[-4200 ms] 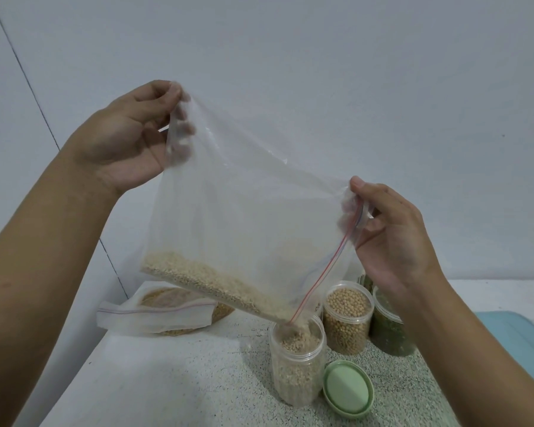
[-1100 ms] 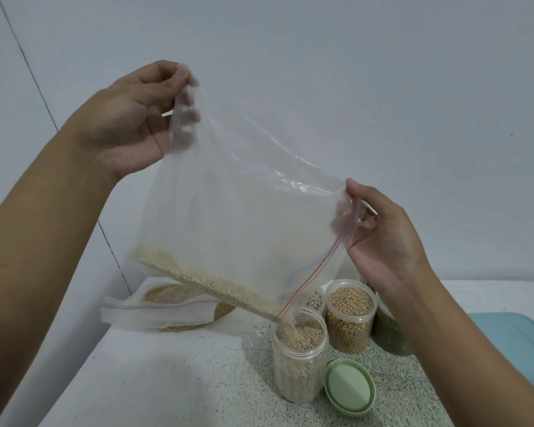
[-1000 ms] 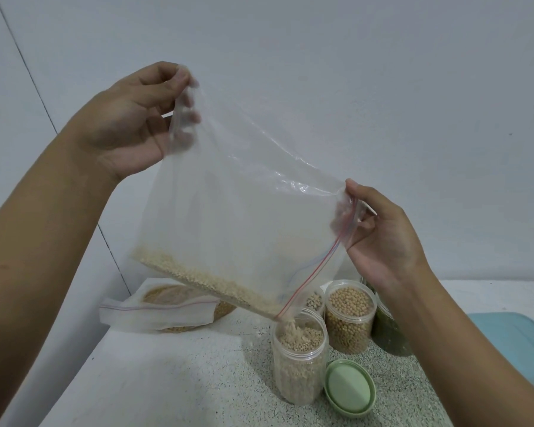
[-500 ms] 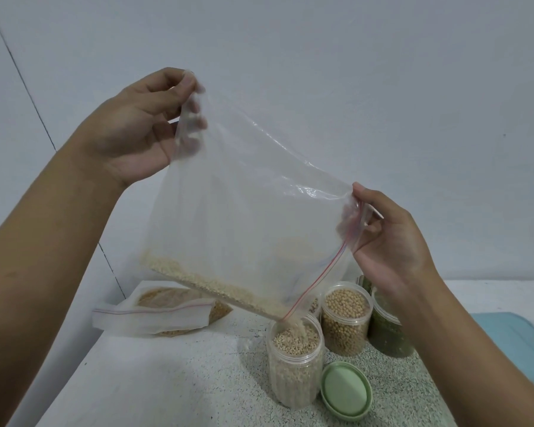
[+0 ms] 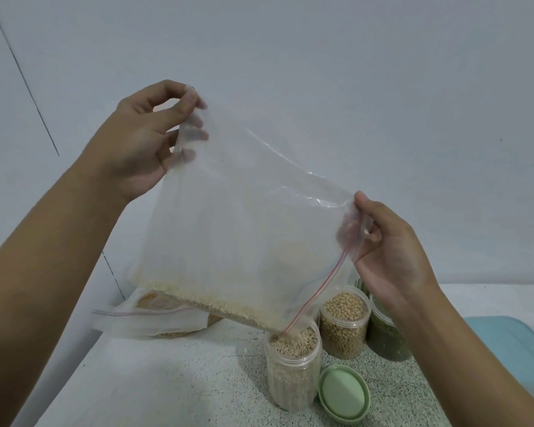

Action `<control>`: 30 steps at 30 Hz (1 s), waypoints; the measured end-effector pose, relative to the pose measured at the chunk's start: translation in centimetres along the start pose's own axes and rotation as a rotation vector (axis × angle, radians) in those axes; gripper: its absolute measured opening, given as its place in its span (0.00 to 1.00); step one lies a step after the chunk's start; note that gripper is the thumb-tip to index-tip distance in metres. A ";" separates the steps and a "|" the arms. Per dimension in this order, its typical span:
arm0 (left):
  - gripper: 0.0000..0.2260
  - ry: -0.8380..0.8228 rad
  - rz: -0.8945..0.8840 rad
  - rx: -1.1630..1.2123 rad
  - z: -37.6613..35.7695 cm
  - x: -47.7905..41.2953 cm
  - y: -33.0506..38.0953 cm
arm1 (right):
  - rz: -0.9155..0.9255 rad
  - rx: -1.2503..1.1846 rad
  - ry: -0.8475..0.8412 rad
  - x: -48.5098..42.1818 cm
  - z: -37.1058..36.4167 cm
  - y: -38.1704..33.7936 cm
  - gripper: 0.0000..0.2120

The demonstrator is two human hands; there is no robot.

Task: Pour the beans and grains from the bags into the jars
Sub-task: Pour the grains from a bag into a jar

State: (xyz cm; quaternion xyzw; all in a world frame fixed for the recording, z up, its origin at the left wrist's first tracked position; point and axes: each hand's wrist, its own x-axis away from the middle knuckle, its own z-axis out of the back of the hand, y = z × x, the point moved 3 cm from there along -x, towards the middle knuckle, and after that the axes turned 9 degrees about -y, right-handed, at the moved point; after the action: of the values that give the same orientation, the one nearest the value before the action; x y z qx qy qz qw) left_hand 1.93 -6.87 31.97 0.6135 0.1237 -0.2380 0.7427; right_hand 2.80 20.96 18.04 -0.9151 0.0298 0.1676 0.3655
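Note:
A clear zip bag (image 5: 244, 229) with a red seal strip hangs tilted between my hands above the counter. My left hand (image 5: 142, 143) pinches its upper closed corner, raised high. My right hand (image 5: 389, 251) pinches the mouth end by the red strip. Pale grain (image 5: 210, 302) lies along the bag's lower edge and runs out of the bottom corner into a clear jar (image 5: 293, 371) standing open below, which is filled almost to its rim.
A green lid (image 5: 343, 393) lies beside the jar. Behind stand a jar of round beans (image 5: 344, 323) and a jar of green contents (image 5: 385, 334). Another bag of grain (image 5: 155, 318) lies at the back left. A blue tray (image 5: 515, 343) sits at right.
The strip of grain in the bag has thinned and the jar's level has risen. Both hands and the bag sit slightly lower than a second ago.

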 end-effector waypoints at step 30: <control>0.11 0.137 -0.467 -0.898 0.1 0.6 -0.3 | 0.103 0.257 -0.003 1.0 -0.7 0.9 0.05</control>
State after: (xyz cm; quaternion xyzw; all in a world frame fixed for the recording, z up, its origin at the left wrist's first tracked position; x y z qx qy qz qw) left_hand 2.29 -7.11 31.42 0.2041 0.3961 -0.2804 0.8502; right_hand 3.74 19.88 17.56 -0.8578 0.0973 0.1824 0.4706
